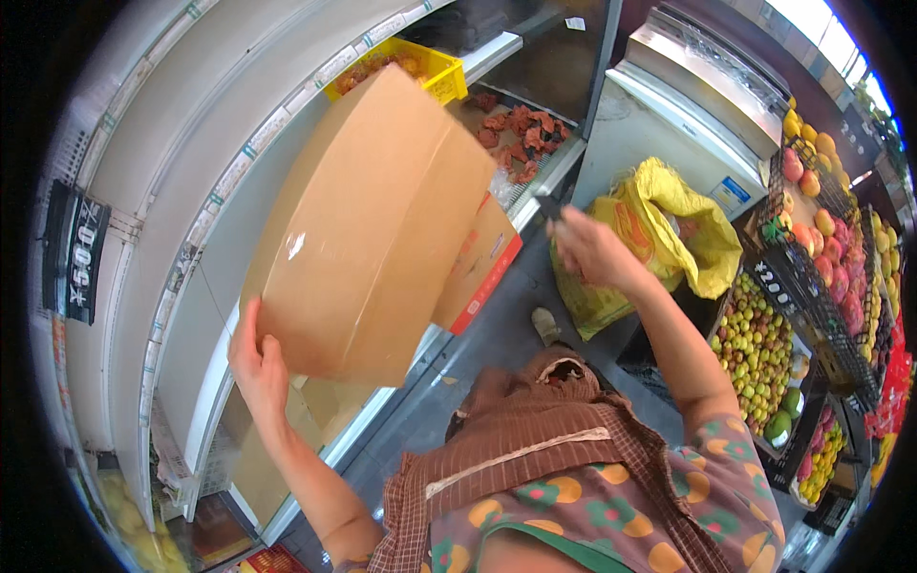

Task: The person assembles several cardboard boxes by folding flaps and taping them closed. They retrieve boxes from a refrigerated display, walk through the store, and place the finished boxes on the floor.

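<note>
The cardboard box [382, 224] leans centre-left of the frame, lower-left edge gripped by the left hand [259, 368] alone: a slip could tip it! Right of centre, the right hand [594, 252] clutches a small black object [548, 206], which might scrape the cardboard.

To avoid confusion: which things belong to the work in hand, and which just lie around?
In use, apparently:
cardboard box, left hand touching it
small dark object, in right hand

Just around, apparently:
open yellow sack
yellow plastic crate
price sign

Left hand [261, 371] on cardboard box [373, 224]
</note>
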`<state>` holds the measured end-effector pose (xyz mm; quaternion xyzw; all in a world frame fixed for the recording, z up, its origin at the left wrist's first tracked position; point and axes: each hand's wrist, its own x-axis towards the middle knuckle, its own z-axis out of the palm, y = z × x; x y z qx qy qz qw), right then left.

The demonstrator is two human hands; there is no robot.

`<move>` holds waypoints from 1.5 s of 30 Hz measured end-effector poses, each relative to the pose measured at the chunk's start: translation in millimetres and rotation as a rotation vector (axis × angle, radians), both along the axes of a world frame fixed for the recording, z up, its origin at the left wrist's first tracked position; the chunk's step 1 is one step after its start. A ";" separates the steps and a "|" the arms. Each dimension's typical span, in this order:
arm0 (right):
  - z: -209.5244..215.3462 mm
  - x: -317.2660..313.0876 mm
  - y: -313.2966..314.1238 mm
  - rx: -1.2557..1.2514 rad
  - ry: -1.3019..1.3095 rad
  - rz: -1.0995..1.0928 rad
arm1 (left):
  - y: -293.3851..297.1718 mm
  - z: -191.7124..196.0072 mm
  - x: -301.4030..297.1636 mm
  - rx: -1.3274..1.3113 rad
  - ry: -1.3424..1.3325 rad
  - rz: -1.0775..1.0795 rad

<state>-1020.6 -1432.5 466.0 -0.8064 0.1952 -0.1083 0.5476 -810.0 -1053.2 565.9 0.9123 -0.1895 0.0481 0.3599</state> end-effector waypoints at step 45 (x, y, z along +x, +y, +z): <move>-53.5 345.3 -91.9 -0.458 -0.327 0.528 | 34.2 -247.0 76.3 -0.899 0.232 0.939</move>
